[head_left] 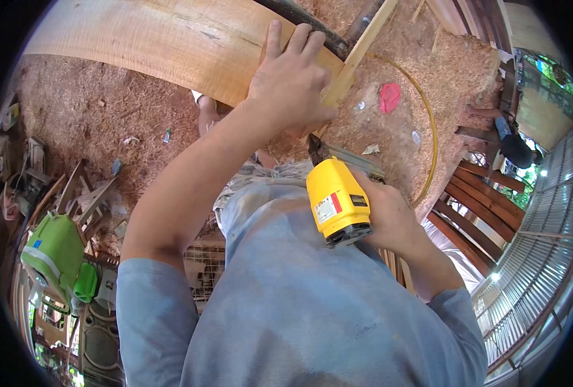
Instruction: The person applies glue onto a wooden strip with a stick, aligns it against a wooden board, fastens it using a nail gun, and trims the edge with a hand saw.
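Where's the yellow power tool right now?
In the head view, right of centre, the yellow power tool is in the right hand, before the blue shirt.

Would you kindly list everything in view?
Wooden board: one, pale brown, top left
Boxy tool: one, yellow and black, centre
Curved hose: one, yellow, upper right
Crumpled scrap: one, pink, left of hose
Plastic items: two, green, lower left
Long wooden planks: several, reddish-brown, right
Corrugated sheeting: uncounted, grey, far right
Co-worker: one, blue sleeve, right
Wood shavings: many, tan, on ground
Shirt: one, blue-grey, bottom centre
Left grip: one, bare, on board
Right grip: one, on tool
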A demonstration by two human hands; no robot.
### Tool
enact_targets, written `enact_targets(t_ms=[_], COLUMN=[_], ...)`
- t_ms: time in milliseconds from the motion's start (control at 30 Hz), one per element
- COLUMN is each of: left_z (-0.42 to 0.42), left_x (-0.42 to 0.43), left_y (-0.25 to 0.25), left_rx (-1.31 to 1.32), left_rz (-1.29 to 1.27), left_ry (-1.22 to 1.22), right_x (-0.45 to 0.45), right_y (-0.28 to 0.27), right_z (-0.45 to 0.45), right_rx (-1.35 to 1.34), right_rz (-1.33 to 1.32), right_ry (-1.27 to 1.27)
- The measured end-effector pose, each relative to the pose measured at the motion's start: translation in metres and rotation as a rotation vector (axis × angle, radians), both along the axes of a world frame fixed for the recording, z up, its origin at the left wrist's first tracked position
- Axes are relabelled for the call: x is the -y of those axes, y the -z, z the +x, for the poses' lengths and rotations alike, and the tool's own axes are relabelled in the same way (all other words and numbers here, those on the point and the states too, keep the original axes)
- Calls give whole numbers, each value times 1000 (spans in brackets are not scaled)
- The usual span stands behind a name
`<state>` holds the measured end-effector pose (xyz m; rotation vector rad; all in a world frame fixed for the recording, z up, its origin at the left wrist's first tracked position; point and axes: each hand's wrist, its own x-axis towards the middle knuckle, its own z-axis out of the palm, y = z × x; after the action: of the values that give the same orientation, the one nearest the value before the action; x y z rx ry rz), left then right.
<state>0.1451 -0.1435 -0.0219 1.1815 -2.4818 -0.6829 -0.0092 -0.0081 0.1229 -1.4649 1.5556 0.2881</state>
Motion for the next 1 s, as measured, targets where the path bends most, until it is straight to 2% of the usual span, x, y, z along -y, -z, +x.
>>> enact_targets(t_ms=[133,200,433,733,800,900,967,1000], left_z=[0,-1,-1,-5,-2,-1,18,34], left_x=[1,0,7,7,7,7,-14,-30], left_y=[0,1,-6,4,5,0,-10,-20], left_rx=[6,-12,16,-4,-237,-587,-753,-778], left_rz=[21,14,13,-59,-71,-83,36,301], left_ry=[2,1,34,40,-41,-162,-454,-479], right_x=[1,-3,6,9,10,9,10,12], right_y=[1,5,0,-1,-3,-2,-3,-3], right_z=[1,-3,-1,6,10,4,5,4], right_rx=[-41,12,-14,-105,-195,-172,-149,-124], right_rz=[71,-16,-10,94,172,187,191,194], right_ry=[3,6,-61,-80,-84,-95,-93,-90])
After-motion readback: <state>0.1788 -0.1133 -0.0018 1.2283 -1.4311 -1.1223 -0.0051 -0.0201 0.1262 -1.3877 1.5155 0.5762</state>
